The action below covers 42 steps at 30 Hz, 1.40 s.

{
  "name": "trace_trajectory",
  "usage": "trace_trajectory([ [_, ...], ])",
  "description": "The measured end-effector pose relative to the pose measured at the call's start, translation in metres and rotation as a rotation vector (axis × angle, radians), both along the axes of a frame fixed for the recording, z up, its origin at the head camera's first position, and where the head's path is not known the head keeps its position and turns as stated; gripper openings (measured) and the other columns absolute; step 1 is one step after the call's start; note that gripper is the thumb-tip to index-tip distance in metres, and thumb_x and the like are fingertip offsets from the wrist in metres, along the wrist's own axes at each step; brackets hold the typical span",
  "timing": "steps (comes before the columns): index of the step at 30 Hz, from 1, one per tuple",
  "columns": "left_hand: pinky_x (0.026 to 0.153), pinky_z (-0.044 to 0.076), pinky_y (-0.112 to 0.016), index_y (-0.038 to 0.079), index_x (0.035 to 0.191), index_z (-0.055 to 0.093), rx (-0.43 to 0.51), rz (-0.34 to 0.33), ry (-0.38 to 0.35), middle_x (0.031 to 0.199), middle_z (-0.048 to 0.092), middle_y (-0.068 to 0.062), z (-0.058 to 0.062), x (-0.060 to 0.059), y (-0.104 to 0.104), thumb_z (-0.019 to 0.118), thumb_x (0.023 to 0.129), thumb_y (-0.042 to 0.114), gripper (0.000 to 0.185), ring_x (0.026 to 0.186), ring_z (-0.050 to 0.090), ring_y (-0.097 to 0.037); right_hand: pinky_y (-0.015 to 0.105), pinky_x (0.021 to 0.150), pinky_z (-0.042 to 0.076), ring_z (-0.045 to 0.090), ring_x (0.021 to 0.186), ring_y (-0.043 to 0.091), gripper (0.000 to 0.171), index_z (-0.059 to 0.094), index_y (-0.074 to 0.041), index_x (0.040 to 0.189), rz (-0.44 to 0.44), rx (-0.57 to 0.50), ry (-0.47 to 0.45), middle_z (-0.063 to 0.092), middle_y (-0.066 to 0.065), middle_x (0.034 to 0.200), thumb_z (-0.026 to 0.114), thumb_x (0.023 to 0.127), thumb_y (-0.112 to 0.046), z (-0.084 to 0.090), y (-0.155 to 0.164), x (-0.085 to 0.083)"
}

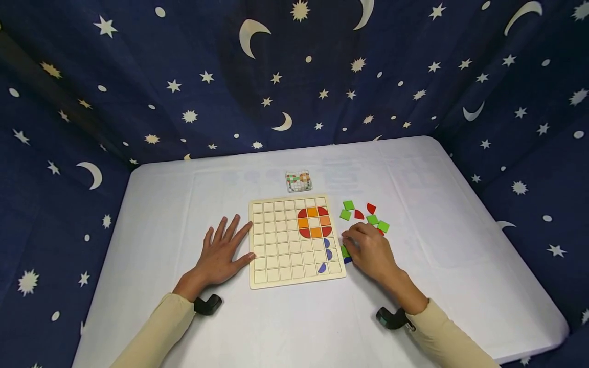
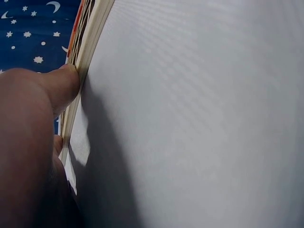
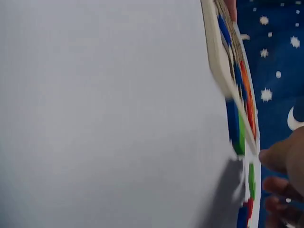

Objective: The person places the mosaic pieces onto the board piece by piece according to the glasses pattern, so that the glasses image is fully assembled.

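A pale wooden grid board [image 1: 276,245] lies on the table. Red corner pieces [image 1: 304,233] and orange squares [image 1: 313,211] form a ring on it, with blue half-rounds [image 1: 329,254] below. My left hand [image 1: 221,259] lies spread at the board's left side; in the left wrist view its thumb [image 2: 64,85] touches the edge. Beyond the right edge, my right hand [image 1: 371,251] hovers over loose pieces with its fingers bent. The right wrist view shows its thumb [image 3: 278,154] apart from the fingers, with nothing visible between. Beside that hand is a green square [image 1: 344,251].
A small pattern card [image 1: 298,181] lies behind the board. Loose green squares [image 1: 348,205] and red rounded pieces [image 1: 371,208] are scattered to the right. A white cloth [image 1: 460,286] covers the table, and a dark blue starry curtain [image 1: 207,112] surrounds it.
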<state>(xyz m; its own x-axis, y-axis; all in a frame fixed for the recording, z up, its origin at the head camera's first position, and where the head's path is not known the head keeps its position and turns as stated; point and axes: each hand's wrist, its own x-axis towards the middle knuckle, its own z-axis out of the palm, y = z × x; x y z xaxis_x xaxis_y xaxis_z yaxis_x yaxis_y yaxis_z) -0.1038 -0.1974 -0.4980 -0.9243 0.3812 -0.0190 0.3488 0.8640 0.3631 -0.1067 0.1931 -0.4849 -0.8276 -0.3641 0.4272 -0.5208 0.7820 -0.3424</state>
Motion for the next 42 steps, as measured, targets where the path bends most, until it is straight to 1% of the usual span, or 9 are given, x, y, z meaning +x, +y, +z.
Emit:
trace_trajectory([
  [5,0.11,-0.001,-0.064,0.023,0.158,0.024,-0.001,0.002,-0.006,0.164,0.009,-0.013,0.0,0.0,-0.001,0.052,0.095,0.059,0.078,0.147,-0.003,-0.04,0.045,0.076,0.046,0.053,0.092,0.033,0.027,0.074,0.0,0.104,-0.133,0.023,-0.016,0.064,0.015,0.103,0.079,0.078,-0.006,-0.002,0.015,-0.021],
  [9,0.11,-0.001,-0.064,0.023,0.158,0.024,0.006,-0.003,0.0,0.163,0.009,-0.013,0.001,0.001,-0.001,0.053,0.095,0.057,0.078,0.147,-0.002,-0.039,0.053,0.086,0.041,0.05,0.107,0.041,0.035,0.072,0.0,0.112,-0.161,0.053,-0.06,0.061,0.019,0.115,0.079,0.079,-0.01,-0.002,0.017,-0.032],
  [14,0.11,-0.001,-0.064,0.022,0.158,0.024,0.015,-0.007,-0.013,0.163,0.009,-0.013,0.003,0.003,-0.002,0.052,0.096,0.057,0.077,0.147,-0.002,-0.039,0.056,0.086,0.039,0.05,0.111,0.041,0.031,0.074,-0.001,0.108,-0.126,0.097,-0.094,0.062,0.018,0.115,0.08,0.081,-0.014,-0.005,0.014,-0.041],
  [20,0.109,-0.001,-0.065,0.022,0.158,0.024,0.016,0.001,-0.015,0.163,0.008,-0.013,0.003,0.002,-0.002,0.052,0.095,0.057,0.077,0.147,-0.002,-0.04,0.052,0.082,0.037,0.051,0.107,0.036,0.024,0.077,-0.004,0.101,-0.06,0.122,-0.088,0.066,0.013,0.113,0.082,0.08,-0.016,0.0,0.012,-0.049],
  [24,0.109,-0.002,-0.065,0.024,0.158,0.024,0.022,0.001,-0.016,0.164,0.007,-0.013,0.003,0.001,-0.001,0.052,0.095,0.058,0.077,0.147,-0.004,-0.04,0.048,0.077,0.034,0.057,0.097,0.03,0.017,0.079,-0.008,0.092,0.002,0.15,-0.089,0.073,0.007,0.101,0.084,0.078,-0.015,0.005,0.014,-0.055],
  [29,0.109,-0.003,-0.066,0.025,0.158,0.023,0.019,0.003,-0.024,0.164,0.006,-0.014,0.003,0.001,0.001,0.052,0.095,0.058,0.076,0.147,-0.005,-0.04,0.044,0.073,0.034,0.058,0.08,0.023,0.02,0.079,-0.009,0.09,0.025,0.179,-0.086,0.073,0.004,0.087,0.086,0.072,-0.013,0.014,0.014,-0.065],
  [33,0.109,-0.004,-0.066,0.026,0.158,0.024,0.014,0.014,-0.032,0.164,0.006,-0.014,0.003,0.0,0.003,0.052,0.095,0.058,0.076,0.147,-0.006,-0.04,0.044,0.073,0.035,0.057,0.079,0.023,0.017,0.08,-0.01,0.089,0.094,0.15,-0.037,0.073,0.004,0.089,0.084,0.074,-0.016,0.022,0.001,-0.077],
  [38,0.108,-0.003,-0.067,0.025,0.158,0.025,0.005,0.02,-0.035,0.163,0.005,-0.015,0.004,0.001,0.006,0.053,0.095,0.058,0.076,0.147,-0.006,-0.041,0.043,0.075,0.034,0.056,0.082,0.019,0.012,0.08,-0.013,0.087,0.28,0.121,-0.022,0.073,0.0,0.09,0.083,0.076,-0.017,0.022,-0.04,-0.086],
  [42,0.108,-0.003,-0.066,0.025,0.158,0.025,0.002,0.019,-0.032,0.163,0.005,-0.014,0.004,0.001,0.006,0.052,0.095,0.057,0.076,0.147,-0.005,-0.041,0.043,0.076,0.034,0.056,0.085,0.019,0.007,0.08,-0.017,0.086,0.432,0.134,0.014,0.072,-0.002,0.092,0.08,0.08,-0.015,0.018,-0.07,-0.089],
])
